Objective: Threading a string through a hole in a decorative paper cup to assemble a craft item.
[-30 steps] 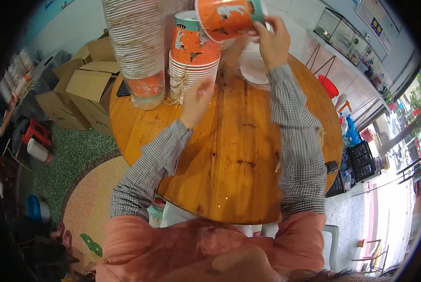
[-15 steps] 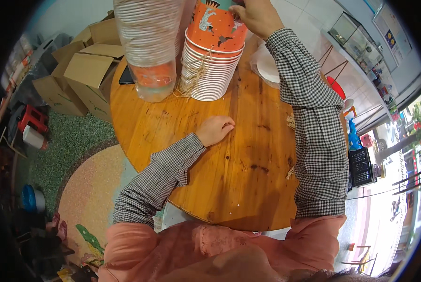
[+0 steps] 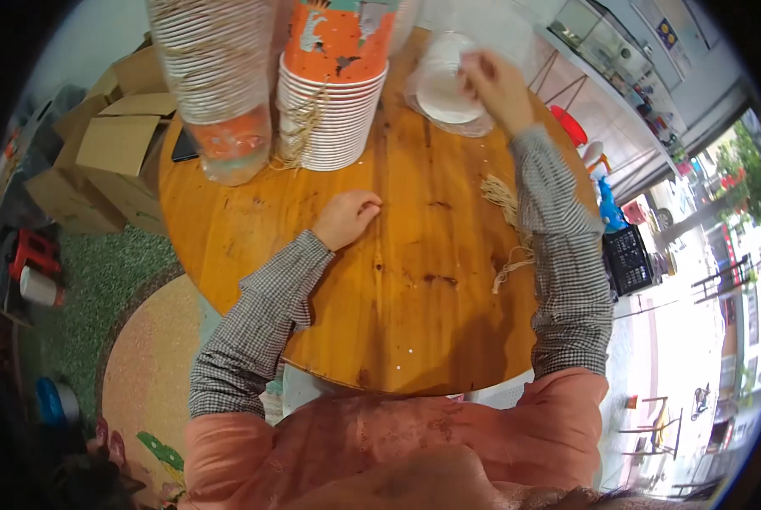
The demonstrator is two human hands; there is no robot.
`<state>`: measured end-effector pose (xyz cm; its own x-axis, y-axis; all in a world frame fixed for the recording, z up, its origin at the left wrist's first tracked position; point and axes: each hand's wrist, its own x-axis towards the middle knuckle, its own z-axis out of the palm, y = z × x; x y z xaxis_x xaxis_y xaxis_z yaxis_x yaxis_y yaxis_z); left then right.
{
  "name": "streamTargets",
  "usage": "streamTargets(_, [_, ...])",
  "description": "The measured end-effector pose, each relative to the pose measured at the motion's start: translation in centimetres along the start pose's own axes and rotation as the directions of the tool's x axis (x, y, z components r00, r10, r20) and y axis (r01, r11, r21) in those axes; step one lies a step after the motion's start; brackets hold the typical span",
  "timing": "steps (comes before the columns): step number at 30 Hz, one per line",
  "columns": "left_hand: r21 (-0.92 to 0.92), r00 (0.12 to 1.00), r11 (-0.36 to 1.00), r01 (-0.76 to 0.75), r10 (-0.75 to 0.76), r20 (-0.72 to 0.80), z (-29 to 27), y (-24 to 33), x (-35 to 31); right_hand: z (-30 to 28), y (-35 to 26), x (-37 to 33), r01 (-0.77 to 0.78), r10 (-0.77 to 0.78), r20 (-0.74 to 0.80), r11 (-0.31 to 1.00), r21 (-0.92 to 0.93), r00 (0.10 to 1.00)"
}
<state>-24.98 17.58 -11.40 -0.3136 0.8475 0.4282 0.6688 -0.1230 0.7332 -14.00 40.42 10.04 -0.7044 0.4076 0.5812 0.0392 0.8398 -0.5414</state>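
1. Head view: shows the left hand (image 3: 346,219) resting on the wooden desk (image 3: 414,323), near its middle and well apart from the stacks; grip loosely curled, fingers pressed together, with nothing visible between them.
2. Shows the right hand (image 3: 495,89) at the far right part of the desk, blurred, beside or just over round white pieces (image 3: 446,93) in clear plastic; cannot tell whether touching them, nor whether the grip is spread or pinching anything.
3. Shows the task's printed tubs in a stack (image 3: 333,115) at the far side of the desk, ahead of the left hand: white rims layered below, one orange printed wall (image 3: 342,42) uppermost, top end cut off by the upper edge.
4. Shows twine (image 3: 299,127) hanging down the left flank of that stack.
5. Just left of it, shows a taller wrapped stack (image 3: 215,68) in clear plastic, white rims above and orange wall at the bottom.
6. Shows a loose bundle of string (image 3: 499,195) on the desk, beside the right sleeve (image 3: 563,229).
7. Beyond the left edge, shows cardboard boxes (image 3: 117,153); at lower left, a red stool (image 3: 33,253); to the right, a black crate (image 3: 628,257).
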Motion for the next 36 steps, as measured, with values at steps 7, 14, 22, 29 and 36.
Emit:
streamTargets(7, [-0.032, 0.999, 0.999, 0.013, -0.011, 0.044, 0.1, 0.2, 0.5, 3.6, 22.6, -8.2, -0.351, 0.289, -0.274, 0.913, -0.209, 0.917])
streamTargets(14, [0.05, 0.993, 0.996, 0.078, -0.082, 0.087, -0.5, 1.1, 0.2, 9.6, 26.9, -3.4, -0.593, 0.519, -0.339, 0.788, -0.166, 0.784])
streamTargets(22, [0.029, 0.987, 0.994, 0.102, -0.105, 0.119, 0.1, 2.5, 1.2, 9.2, 29.3, -1.1, -0.457, 0.417, -0.568, 0.886, 0.078, 0.71])
streamTargets(29, [0.03, 0.973, 0.981, 0.193, -0.195, 0.12, 0.0, 1.9, 1.0, 8.9, 27.2, -2.2, -0.577, 0.667, -0.117, 0.708, 0.407, 0.736])
streamTargets(36, [0.044, 0.986, 0.992, 0.119, -0.124, 0.11, 1.9, 2.2, 2.4, 4.5, 26.2, -1.0, -0.342, 0.334, -0.55, 0.935, 0.091, 0.766])
